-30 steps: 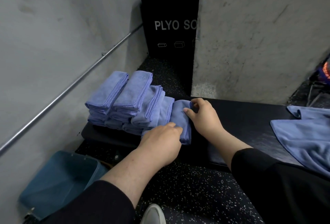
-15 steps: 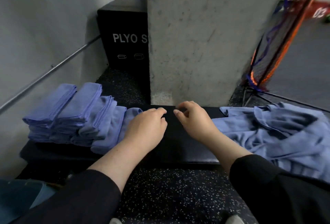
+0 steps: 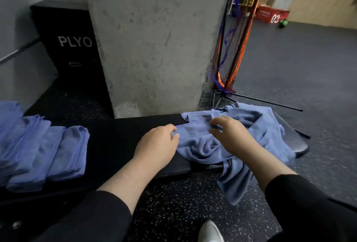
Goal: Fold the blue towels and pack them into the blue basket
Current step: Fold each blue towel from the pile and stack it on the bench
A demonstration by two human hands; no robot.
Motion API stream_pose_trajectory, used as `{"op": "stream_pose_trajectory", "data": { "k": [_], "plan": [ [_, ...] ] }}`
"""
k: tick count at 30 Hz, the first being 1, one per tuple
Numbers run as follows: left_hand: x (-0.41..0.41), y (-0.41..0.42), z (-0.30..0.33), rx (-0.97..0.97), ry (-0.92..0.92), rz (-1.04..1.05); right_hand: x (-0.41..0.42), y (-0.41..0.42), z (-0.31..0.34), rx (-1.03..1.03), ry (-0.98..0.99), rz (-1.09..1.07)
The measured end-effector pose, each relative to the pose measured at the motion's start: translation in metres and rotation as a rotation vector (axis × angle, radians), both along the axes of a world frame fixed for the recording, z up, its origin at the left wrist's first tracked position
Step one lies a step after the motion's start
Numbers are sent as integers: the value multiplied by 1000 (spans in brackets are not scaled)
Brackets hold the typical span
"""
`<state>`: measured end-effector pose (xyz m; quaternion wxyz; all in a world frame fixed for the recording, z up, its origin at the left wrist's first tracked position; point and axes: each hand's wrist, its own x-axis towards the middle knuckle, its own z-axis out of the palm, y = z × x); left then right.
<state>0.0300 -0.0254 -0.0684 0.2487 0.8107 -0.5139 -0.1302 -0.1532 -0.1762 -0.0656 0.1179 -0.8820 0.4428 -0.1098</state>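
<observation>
Concrete pillar, black plyo box

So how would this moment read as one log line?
step: take next towel | left hand: pinching loose towels edge | right hand: gripping same pile | folded stack: on bench

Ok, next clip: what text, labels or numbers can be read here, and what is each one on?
"PLYO": white letters on the black plyo box behind the concrete pillar, which cuts off the rest.
"03": white digits on the red box far across the floor.
Small print on that red box: too blurred to read.
</observation>
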Motion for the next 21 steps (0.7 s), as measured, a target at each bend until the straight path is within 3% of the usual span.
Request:
{"op": "stream_pose_trajectory", "data": {
  "k": [5, 12, 21],
  "plan": [
    [-11, -19, -9, 30, 46, -19, -3, -27, -30, -136, 130, -5],
    [-17, -40, -20, 52, 83, -24, -4, -56, -47, -218, 303, -191],
    [-19, -49, -27, 84, 102, -53, -6, -68, -61, -215, 259, -268]
  ]
}}
